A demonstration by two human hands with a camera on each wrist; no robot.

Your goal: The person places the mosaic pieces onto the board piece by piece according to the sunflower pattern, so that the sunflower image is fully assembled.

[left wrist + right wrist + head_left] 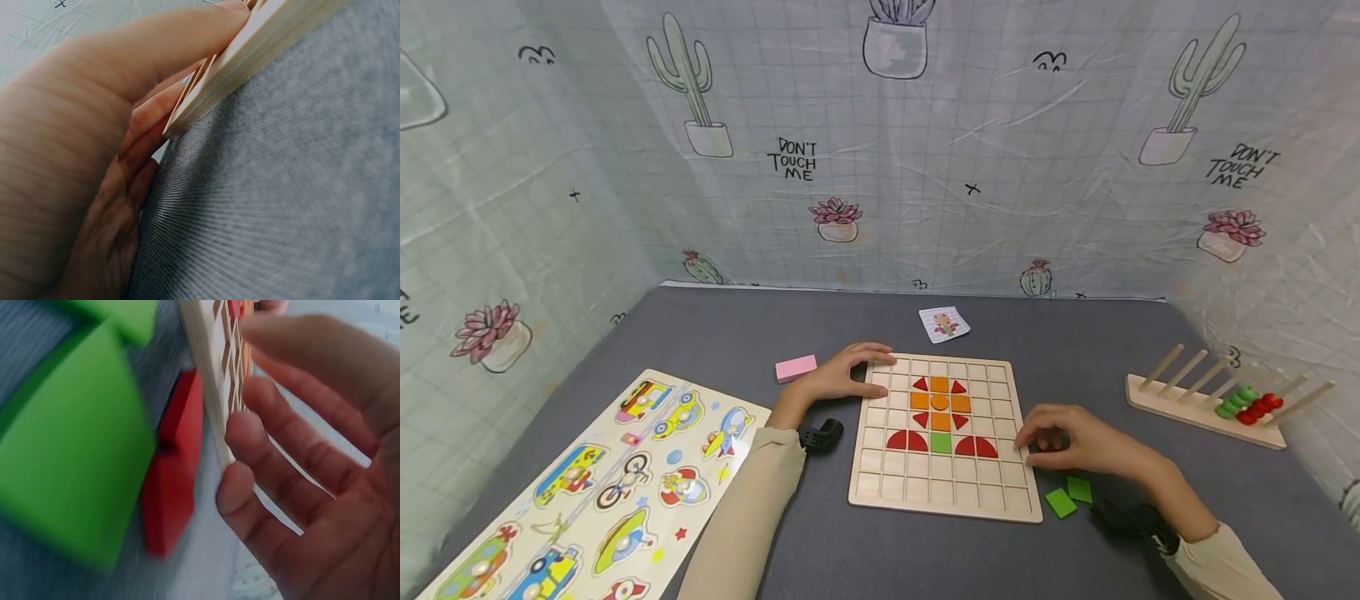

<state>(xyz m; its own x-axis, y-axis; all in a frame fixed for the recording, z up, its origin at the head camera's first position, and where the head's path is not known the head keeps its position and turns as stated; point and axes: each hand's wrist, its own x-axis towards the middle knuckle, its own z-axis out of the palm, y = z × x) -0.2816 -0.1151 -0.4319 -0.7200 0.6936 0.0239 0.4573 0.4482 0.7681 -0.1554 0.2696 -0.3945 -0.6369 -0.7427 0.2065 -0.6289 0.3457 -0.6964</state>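
A wooden grid board lies on the table and bears orange squares, an orange circle, red triangles, red quarter-circles and one green square. My left hand rests at its upper left, thumb and fingertips touching the edge. Over the right edge, my right hand has loosely bent fingers with nothing between them; in the right wrist view, fingertips are right at the board's rim. Red pieces lie beside the board, mostly hidden under this hand in the head view. Two loose green squares are nearby.
A picture card lies behind the board, and a pink block is beside the left hand. A vehicle puzzle board fills the left. At right stands a peg rack with green and red beads.
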